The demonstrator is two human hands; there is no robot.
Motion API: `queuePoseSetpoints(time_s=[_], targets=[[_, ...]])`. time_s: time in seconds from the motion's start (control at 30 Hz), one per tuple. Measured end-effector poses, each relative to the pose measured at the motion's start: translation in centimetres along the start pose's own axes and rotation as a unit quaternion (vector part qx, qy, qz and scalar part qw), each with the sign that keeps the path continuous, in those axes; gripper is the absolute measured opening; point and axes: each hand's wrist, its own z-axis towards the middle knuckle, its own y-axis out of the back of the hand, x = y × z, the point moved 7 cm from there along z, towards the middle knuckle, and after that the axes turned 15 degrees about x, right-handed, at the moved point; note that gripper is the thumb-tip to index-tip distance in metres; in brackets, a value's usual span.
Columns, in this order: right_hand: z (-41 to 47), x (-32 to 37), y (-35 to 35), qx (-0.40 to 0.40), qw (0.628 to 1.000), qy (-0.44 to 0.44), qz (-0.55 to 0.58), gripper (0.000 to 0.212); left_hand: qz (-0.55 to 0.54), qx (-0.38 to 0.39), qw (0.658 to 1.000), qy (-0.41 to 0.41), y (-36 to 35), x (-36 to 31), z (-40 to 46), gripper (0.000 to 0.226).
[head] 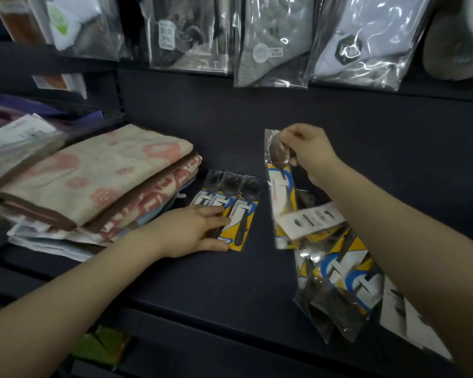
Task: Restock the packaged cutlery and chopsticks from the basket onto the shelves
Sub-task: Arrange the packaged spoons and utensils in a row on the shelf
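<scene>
Pinching the slick spoon packet (280, 186) at its top, your right hand (309, 151) carries it hanging. Your left hand (194, 230) presses flat-fingered on the shelved packets (230, 203); grip the stiff card backing.

Shelf (257, 282) surface was dark navy. Spoon packs (230, 203) carried yellow cards with blue and white bands; handles were black. Folded towels (93, 181) were cream with pink blotches, brown-edged. Hanging socks (361, 39) were white and grey.
</scene>
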Motion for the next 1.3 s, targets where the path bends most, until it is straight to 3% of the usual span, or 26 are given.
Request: queuePoseSetpoints(time_s=[0.07, 0.17, 0.27, 0.37, 0.43, 0.57, 0.73, 0.8, 0.87, 0.97, 1.07, 1.13, 1.3], targets=[[0.8, -1.4, -0.8, -0.018, 0.999, -0.036, -0.001, 0.027, 0.01, -0.011, 1.0, -0.001, 0.1, 0.0, -0.1, 0.121], [1.3, -4.7, -2.5, -0.004, 0.985, -0.113, -0.131, 0.017, 0.012, -0.025, 1.0, -0.006, 0.1, -0.1, -0.4, 0.117], [1.3, -7.5, -2.8, 0.003, 0.963, -0.188, -0.194, 0.023, 0.0, -0.031, 0.999, -0.014, 0.2, -0.2, -0.6, 0.099], [1.5, -7.7, -3.7, 0.044, 0.942, -0.224, -0.247, 0.015, 0.005, -0.022, 1.0, -0.015, 0.2, -0.3, -0.6, 0.081], [1.6, -7.5, -4.4, 0.057, 0.931, -0.244, -0.267, 0.021, -0.001, -0.022, 1.0, -0.019, 0.1, -0.3, -0.5, 0.081], [1.4, -8.5, -6.0, 0.043, 0.947, -0.264, -0.18, 0.008, -0.007, -0.012, 1.0, -0.021, -0.2, 0.0, -0.4, 0.09], [1.3, -9.2, -6.5, 0.04, 0.956, -0.288, 0.044, 0.008, -0.058, -0.007, 0.997, -0.042, -0.3, 0.3, -0.8, 0.086], [1.6, -9.5, -6.0, 0.032, 0.953, -0.291, 0.073, 0.021, -0.062, -0.034, 0.996, -0.058, 0.1, 0.0, -1.1, 0.089], [1.4, -9.6, -6.0, 0.037, 0.955, -0.293, 0.039, 0.026, -0.056, -0.075, 0.992, -0.086, 0.6, -0.3, -1.2, 0.084], [1.7, -10.0, -6.3, 0.07, 0.954, -0.284, -0.06, 0.029, -0.082, -0.072, 0.992, -0.062, 0.6, 0.0, -1.2, 0.079], [2.7, -8.9, -5.3, 0.058, 0.947, -0.213, -0.233, 0.012, -0.068, -0.093, 0.992, -0.051, 0.6, 0.0, -1.2, 0.086], [2.9, -7.7, -4.9, 0.039, 0.934, -0.157, -0.318, 0.019, -0.049, -0.095, 0.993, -0.042, 0.7, 0.2, -1.2, 0.087], [3.0, -6.8, -5.2, 0.057, 0.924, -0.12, -0.359, 0.026, 0.069, -0.117, 0.989, -0.06, 1.0, -0.8, -1.5, 0.062]])
